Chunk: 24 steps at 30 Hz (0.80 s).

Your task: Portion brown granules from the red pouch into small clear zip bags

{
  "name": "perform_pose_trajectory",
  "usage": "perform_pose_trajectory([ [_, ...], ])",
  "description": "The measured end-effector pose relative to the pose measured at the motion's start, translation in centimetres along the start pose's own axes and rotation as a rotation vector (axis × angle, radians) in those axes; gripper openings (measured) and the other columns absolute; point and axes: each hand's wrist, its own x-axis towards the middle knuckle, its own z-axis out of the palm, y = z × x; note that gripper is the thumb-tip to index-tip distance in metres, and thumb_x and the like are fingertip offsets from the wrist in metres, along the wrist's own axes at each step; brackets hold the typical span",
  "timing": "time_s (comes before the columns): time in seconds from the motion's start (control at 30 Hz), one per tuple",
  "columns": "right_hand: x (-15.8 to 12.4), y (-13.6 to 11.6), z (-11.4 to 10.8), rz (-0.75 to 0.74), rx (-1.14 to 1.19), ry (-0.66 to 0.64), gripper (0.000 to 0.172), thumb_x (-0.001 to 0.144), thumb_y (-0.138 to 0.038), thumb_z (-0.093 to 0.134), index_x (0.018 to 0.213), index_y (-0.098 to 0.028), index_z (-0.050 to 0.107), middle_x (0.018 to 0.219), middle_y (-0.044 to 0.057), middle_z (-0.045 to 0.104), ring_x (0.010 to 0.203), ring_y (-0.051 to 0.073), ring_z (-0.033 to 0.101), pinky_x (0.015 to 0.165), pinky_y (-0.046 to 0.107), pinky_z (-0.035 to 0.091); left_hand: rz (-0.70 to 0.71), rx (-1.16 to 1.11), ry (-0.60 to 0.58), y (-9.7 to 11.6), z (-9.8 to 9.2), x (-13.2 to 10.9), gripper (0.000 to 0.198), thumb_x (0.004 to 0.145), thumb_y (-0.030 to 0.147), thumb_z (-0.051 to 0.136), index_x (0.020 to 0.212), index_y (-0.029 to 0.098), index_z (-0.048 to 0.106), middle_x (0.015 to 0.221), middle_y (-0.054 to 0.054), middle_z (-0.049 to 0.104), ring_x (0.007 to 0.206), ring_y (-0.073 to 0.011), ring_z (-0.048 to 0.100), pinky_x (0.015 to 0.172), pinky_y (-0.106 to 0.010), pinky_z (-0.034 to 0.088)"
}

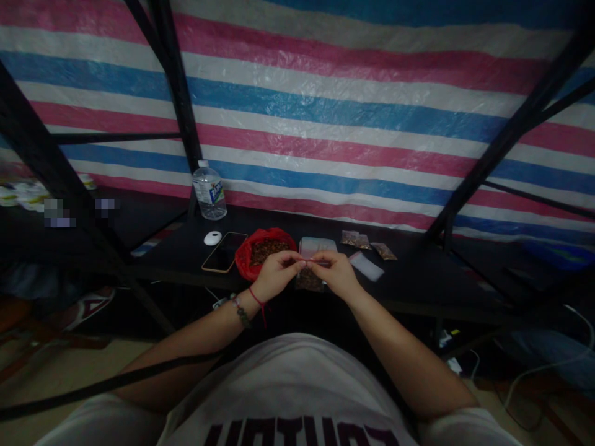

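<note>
Head view, looking down over a dark table (409, 285) backed by a striped pink, blue and white tarpaulin (353, 99).

Left hand (275, 272) and right hand (335, 272) raised together just above the table's near edge, both closed in a pinch on the top edge of 1 small clear bag (310, 275). Fingertips of the 2 hands nearly meeting along the bag's pink-lined mouth; brown contents visible in the lower part, hanging between the hands. Red cord and bracelet seen on the left wrist.

Just behind the left hand: red plastic bag (246, 251), open, holding a heap of brown material. Behind the right hand: stack of pale flat bags (317, 245). Right of that stack: 2 filled small packets (367, 243) lying flat, and 1 empty clear bag (367, 266) near the right hand.

Left of the red bag: phone (224, 251) lying flat, small white round object (212, 238) beside it, and upright water bottle (209, 191) against the tarpaulin.
</note>
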Motion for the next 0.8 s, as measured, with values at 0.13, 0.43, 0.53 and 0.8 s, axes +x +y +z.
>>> perform_pose_trajectory([
  [0.13, -0.1, 0.0, 0.0, -0.024, -0.034, 0.0, 0.014, 0.074, -0.031, 0.068, 0.075, -0.018, 0.072, 0.076, 0.005, 0.072, 0.071, 0.018, 0.066, 0.068, 0.028, 0.05, 0.012, 0.028, 0.014, 0.0, 0.2, -0.1, 0.02, 0.077, 0.034, 0.064, 0.08, 0.015, 0.069, 0.077, -0.004, 0.071, 0.072, -0.0167, 0.065, 0.068, -0.026, 0.051],
  [0.43, 0.7, -0.1, -1.7, -0.042, -0.085, 0.078, 0.014, 0.072, -0.034, 0.07, 0.071, -0.02, 0.073, 0.07, 0.003, 0.069, 0.062, 0.016, 0.059, 0.058, 0.027, 0.044, 0.041, 0.107, 0.085, 0.5, -1.3, 0.5, 0.021, 0.076, 0.036, 0.066, 0.076, 0.016, 0.07, 0.076, -0.005, 0.071, 0.071, -0.0173, 0.064, 0.068, -0.027, 0.05],
  [0.53, 1.1, 0.0, -2.4, -0.024, -0.083, 0.109, 0.016, 0.07, -0.035, 0.071, 0.068, -0.019, 0.071, 0.068, 0.003, 0.068, 0.062, 0.016, 0.059, 0.059, 0.027, 0.044, 0.035, 0.107, 0.1, 0.7, -2.0, 0.8, 0.022, 0.075, 0.037, 0.068, 0.076, 0.015, 0.07, 0.075, -0.005, 0.071, 0.069, -0.017, 0.064, 0.067, -0.026, 0.05],
  [0.8, 0.9, 0.9, -0.8, 0.045, 0.342, -0.035, 0.044, 0.065, -0.038, 0.075, 0.104, -0.023, 0.062, 0.107, 0.005, 0.067, 0.088, 0.018, 0.065, 0.074, 0.03, 0.053, -0.068, -0.046, 0.209, 0.9, -0.7, 0.9, 0.025, 0.071, 0.038, 0.07, 0.077, 0.014, 0.071, 0.073, -0.005, 0.071, 0.067, -0.0173, 0.064, 0.067, -0.028, 0.051],
])
